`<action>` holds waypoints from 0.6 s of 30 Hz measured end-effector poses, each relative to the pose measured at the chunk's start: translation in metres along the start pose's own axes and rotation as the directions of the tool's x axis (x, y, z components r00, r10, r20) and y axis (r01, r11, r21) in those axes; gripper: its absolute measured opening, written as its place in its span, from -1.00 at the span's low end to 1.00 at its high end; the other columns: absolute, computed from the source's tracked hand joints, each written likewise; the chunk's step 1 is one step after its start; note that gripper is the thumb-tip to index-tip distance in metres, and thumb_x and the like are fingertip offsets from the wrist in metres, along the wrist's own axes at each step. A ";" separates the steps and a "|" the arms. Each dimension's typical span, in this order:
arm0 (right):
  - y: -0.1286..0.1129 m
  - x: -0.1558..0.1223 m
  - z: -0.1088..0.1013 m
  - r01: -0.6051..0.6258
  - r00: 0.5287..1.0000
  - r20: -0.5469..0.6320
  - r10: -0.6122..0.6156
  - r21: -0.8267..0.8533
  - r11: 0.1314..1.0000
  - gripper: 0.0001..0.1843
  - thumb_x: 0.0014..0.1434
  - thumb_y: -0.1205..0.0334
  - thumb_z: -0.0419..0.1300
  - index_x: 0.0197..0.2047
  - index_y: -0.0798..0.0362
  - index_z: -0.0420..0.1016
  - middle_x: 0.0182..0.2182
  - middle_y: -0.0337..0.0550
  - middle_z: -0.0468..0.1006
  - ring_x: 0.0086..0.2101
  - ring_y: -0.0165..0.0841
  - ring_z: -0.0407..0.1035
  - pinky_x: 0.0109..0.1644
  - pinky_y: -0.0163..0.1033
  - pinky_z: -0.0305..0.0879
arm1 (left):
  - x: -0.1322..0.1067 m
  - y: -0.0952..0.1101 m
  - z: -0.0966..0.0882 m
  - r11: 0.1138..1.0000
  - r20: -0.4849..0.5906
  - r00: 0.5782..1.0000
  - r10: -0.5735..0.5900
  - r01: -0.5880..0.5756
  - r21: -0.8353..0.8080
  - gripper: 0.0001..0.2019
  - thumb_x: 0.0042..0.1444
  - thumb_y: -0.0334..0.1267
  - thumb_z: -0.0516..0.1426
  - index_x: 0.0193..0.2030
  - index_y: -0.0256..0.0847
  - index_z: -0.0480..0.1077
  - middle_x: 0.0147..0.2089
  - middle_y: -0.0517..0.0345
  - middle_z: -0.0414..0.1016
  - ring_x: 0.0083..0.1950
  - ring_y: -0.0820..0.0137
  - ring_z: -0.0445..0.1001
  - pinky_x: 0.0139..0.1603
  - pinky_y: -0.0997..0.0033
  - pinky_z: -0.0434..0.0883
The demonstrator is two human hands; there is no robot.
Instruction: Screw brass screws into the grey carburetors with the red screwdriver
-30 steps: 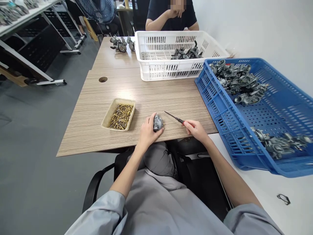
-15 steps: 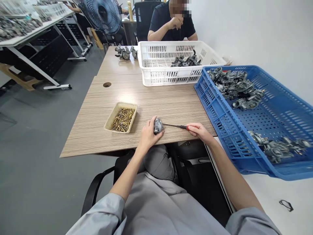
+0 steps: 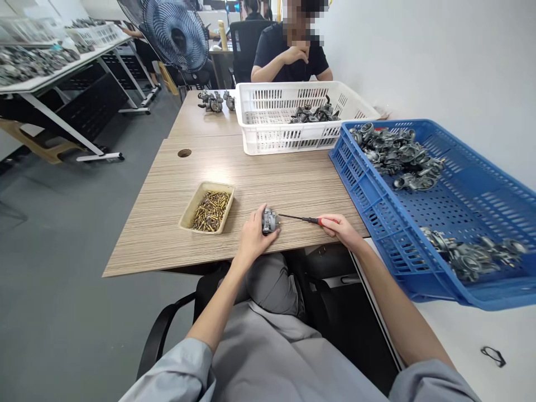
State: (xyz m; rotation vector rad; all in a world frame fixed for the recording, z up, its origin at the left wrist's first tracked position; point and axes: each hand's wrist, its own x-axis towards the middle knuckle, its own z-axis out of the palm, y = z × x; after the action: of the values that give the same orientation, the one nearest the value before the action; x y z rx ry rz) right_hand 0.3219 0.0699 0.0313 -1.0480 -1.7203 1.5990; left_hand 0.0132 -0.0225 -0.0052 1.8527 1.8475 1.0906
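Observation:
My left hand [image 3: 252, 237] grips a small grey metal carburetor [image 3: 270, 220] resting on the wooden table [image 3: 268, 178] near its front edge. My right hand [image 3: 341, 228] holds a thin screwdriver [image 3: 301, 219] with a red handle. The shaft lies almost level, and its tip touches the right side of the carburetor. A shallow beige tray of brass screws [image 3: 208, 207] sits just left of my left hand.
A blue crate [image 3: 473, 184] with several grey carburetors stands tilted at the right. A white basket [image 3: 293, 114] with more parts is at the back, and loose carburetors [image 3: 214, 101] lie beyond. A person in a dark shirt [image 3: 288, 53] sits opposite. A fan [image 3: 176, 30] stands behind.
My right hand swung the screwdriver from pointing up and left to lying level, bringing its tip onto the carburetor. The view tilted upward a little.

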 end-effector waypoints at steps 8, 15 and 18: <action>0.007 0.002 -0.001 0.008 1.000 -0.031 -0.007 0.012 1.000 -0.45 0.30 -0.31 0.37 -0.23 0.08 0.62 -0.59 -0.38 0.18 -0.50 -0.42 -0.02 -0.36 -0.19 -0.14 | 0.003 -0.003 0.004 0.997 -0.058 0.997 -0.044 0.041 -0.061 -0.09 0.21 -0.13 0.45 0.61 -0.05 0.14 0.39 -0.17 0.45 0.38 -0.03 0.53 0.39 -0.09 0.53; 0.019 0.003 -0.005 0.004 0.998 -0.060 -0.003 0.027 1.000 -0.44 0.30 -0.30 0.40 -0.17 0.12 0.69 -0.59 -0.37 0.20 -0.51 -0.42 -0.01 -0.40 -0.21 -0.11 | -0.023 0.022 -0.014 0.981 -0.255 0.966 0.045 0.005 0.192 -0.22 0.32 0.01 0.40 0.57 -0.09 0.24 0.42 -0.24 0.44 0.39 -0.08 0.45 0.44 -0.16 0.45; 0.024 0.004 -0.006 0.003 0.996 -0.092 0.003 0.065 0.998 -0.44 0.28 -0.31 0.42 -0.17 0.11 0.69 -0.60 -0.36 0.19 -0.52 -0.42 -0.01 -0.43 -0.22 -0.08 | -0.028 0.023 -0.051 0.963 -0.333 0.931 0.151 -0.062 0.262 -0.46 0.44 -0.05 0.28 0.47 -0.06 0.36 0.35 -0.16 0.51 0.35 0.01 0.46 0.44 -0.08 0.43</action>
State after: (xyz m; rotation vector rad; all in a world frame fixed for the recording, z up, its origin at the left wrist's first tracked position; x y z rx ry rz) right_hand 0.3287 0.0762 0.0076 -1.0724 -1.5974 1.5711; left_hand -0.0019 -0.0669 0.0360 2.0224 2.1895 1.3582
